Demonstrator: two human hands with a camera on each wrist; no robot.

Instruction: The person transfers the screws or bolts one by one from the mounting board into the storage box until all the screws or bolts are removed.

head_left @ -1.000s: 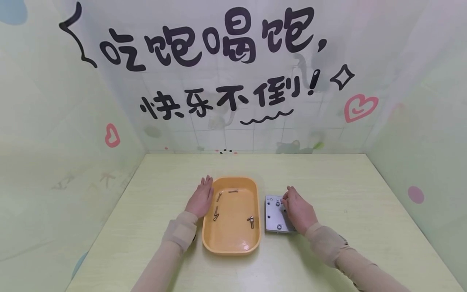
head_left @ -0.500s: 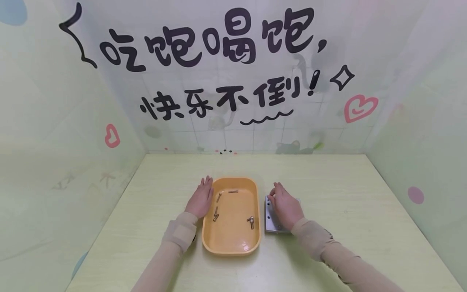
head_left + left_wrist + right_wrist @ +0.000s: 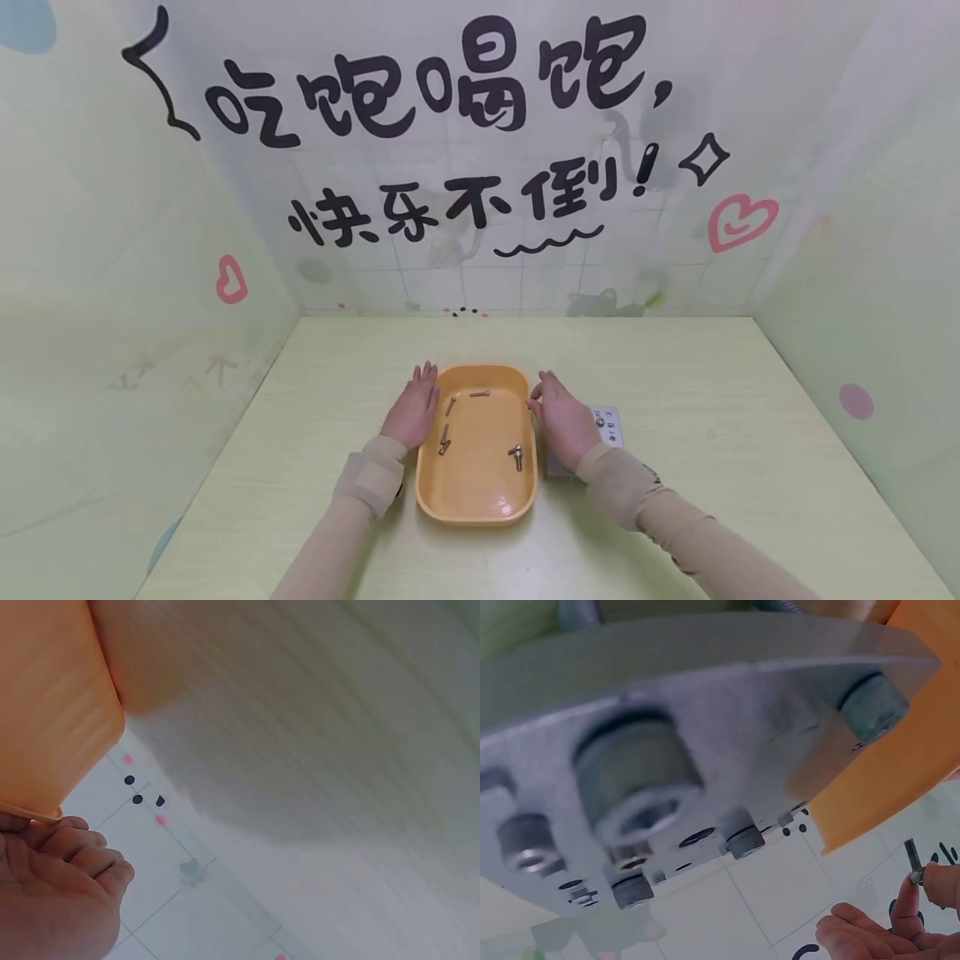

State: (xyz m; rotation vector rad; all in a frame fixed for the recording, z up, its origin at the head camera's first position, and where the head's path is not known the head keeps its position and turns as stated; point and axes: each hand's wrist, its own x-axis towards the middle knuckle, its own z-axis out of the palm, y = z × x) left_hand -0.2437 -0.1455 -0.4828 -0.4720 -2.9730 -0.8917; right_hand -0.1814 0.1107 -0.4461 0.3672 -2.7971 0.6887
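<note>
Pinching screw [image 3: 913, 859] at fingertips [image 3: 940, 885], right hand [image 3: 566, 423], beside orange tray [image 3: 477, 487]

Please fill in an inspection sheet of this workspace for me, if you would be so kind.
Surface: pale table, wood-like grain.
Job's things: orange tray with several loose screws; metal plate beside it, some screws standing in it.
Clutter: nothing seen.
Left hand: touches the tray's left rim.
Right hand: partly covers the plate from above, pinching one screw near the tray's right rim.
Cables: nothing seen.
Surroundings: back wall with black writing; pale side walls.
</note>
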